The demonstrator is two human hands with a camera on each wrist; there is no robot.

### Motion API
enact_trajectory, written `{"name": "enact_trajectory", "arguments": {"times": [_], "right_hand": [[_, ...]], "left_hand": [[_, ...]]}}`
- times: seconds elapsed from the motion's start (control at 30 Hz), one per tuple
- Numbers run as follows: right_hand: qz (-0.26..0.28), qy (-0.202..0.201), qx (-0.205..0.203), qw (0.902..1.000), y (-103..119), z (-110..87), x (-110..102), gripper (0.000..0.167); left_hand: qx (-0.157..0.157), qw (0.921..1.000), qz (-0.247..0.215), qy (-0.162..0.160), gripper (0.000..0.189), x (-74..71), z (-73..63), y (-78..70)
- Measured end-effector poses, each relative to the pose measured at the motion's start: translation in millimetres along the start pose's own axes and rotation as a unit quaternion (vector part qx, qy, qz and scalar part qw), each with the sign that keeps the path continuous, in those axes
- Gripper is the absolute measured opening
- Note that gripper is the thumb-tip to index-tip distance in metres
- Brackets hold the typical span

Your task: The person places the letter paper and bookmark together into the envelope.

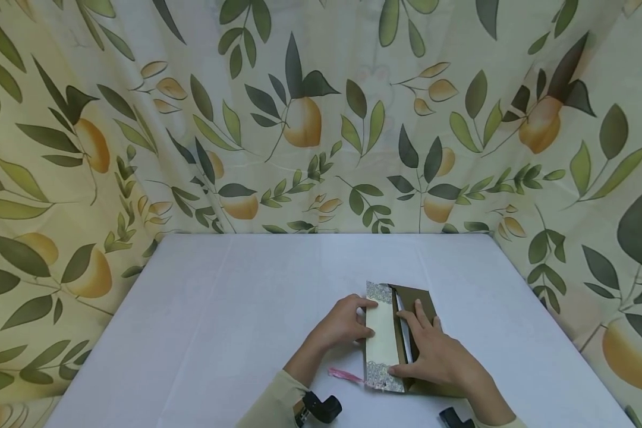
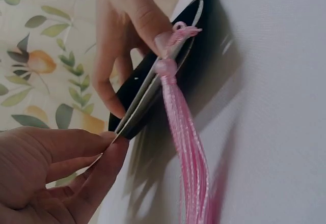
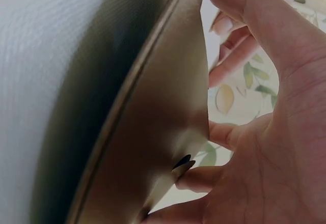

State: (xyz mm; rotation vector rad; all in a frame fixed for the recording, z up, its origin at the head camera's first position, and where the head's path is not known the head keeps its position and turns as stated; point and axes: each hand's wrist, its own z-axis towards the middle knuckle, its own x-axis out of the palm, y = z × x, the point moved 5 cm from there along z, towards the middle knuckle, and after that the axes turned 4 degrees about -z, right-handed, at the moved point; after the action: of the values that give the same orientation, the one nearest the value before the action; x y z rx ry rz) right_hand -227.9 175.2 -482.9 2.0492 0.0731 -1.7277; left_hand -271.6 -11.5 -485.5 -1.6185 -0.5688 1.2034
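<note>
A brown card folder (image 1: 419, 297) stands partly open on the table, a cream panel (image 1: 381, 333) with grey lace-patterned ends along its left side. My left hand (image 1: 348, 321) pinches the folder's left edge between thumb and fingers, as the left wrist view also shows. From the right, my right hand (image 1: 441, 353) grips the folder, thumb at the lower patterned end and fingers spread over the upper part. Its plain brown face fills the middle of the right wrist view. From the near end hangs a pink tassel (image 2: 186, 132). White sheet edges show inside the folder.
The folder rests on a white-covered table (image 1: 246, 297). A curtain (image 1: 326, 178) printed with fruit and leaves rises behind the table and along both sides. Black camera mounts (image 1: 323, 407) sit at the wrists.
</note>
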Motion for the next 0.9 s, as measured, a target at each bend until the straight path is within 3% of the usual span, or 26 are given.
{"name": "enact_trajectory", "arguments": {"times": [0.17,0.73,0.9], "right_hand": [[-0.003,0.001,-0.001,1.0,1.6,0.2,0.6,0.123],[-0.008,0.003,0.002,1.0,4.4,0.8,-0.3,0.118],[-0.005,0.005,0.001,1.0,5.3,0.8,-0.6,0.114]], "left_hand": [[-0.007,0.9995,-0.028,0.013,0.058,-0.4,-0.6,2.5],[-0.017,0.9982,-0.053,-0.02,0.057,1.1,-0.3,1.3],[-0.034,0.9971,-0.062,-0.03,0.058,3.5,0.3,4.2]]}}
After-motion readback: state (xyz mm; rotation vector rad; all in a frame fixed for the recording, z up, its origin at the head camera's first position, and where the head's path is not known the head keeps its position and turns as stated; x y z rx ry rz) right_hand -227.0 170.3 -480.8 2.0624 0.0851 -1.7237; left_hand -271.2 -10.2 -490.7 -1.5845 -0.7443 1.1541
